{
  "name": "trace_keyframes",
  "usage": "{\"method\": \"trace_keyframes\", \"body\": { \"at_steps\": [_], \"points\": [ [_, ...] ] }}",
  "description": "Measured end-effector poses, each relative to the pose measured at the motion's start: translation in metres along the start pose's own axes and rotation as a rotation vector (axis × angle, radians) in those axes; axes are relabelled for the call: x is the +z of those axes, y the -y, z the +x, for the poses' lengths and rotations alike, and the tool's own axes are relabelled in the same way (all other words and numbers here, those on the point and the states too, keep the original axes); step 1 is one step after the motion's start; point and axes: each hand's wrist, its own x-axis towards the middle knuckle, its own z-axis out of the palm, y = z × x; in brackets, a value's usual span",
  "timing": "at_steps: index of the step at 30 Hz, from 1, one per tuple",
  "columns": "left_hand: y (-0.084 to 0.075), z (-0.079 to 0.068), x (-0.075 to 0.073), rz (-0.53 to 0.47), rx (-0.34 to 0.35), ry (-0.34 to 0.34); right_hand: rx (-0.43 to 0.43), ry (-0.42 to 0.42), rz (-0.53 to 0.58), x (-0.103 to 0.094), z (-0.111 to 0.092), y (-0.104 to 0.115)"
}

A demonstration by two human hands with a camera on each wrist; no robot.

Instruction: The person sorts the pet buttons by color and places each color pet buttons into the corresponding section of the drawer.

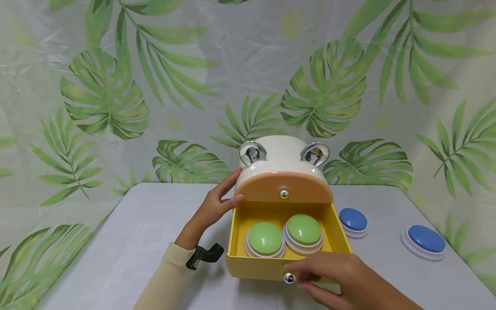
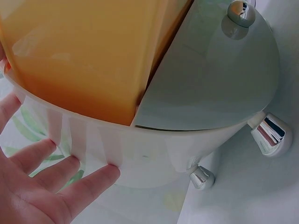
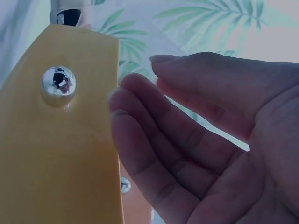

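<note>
A small white drawer box (image 1: pixel 280 150) with chrome ears stands on the table, its orange upper drawer (image 1: pixel 255 188) closed. The yellow lower drawer (image 1: pixel 252 268) is pulled out and holds two round green-topped buttons with pale rims, a left green button (image 1: pixel 265 238) and a right green button (image 1: pixel 304 229). My left hand (image 1: pixel 217 204) steadies the box's left side, straight fingertips (image 2: pixel 110 172) on the white wall. My right hand (image 1: pixel 341 275) is by the drawer front near its chrome knob (image 1: pixel 289 277); in the right wrist view its fingers are loosely bent and apart from the knob (image 3: pixel 59 86).
Two blue-topped round buttons lie on the table to the right of the box, a nearer-in blue button (image 1: pixel 353 219) and a farther-right blue button (image 1: pixel 426 239). A leaf-patterned cloth (image 1: pixel 248 56) hangs behind the table (image 1: pixel 155 224). The left wrist wears a black strap (image 1: pixel 209 253).
</note>
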Motion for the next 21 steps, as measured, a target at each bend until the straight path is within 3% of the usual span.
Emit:
{"method": "trace_keyframes", "body": {
  "at_steps": [11, 21],
  "points": [
    [0.0001, 0.0002, 0.0003, -0.016, 0.003, 0.002, 0.212, 0.144, 0.068, 0.0017, -0.0010, 0.0008],
    [0.0002, 0.0009, 0.0001, -0.003, 0.000, 0.001, 0.261, 0.212, 0.096, 0.0061, -0.0011, -0.0055]
  ]
}}
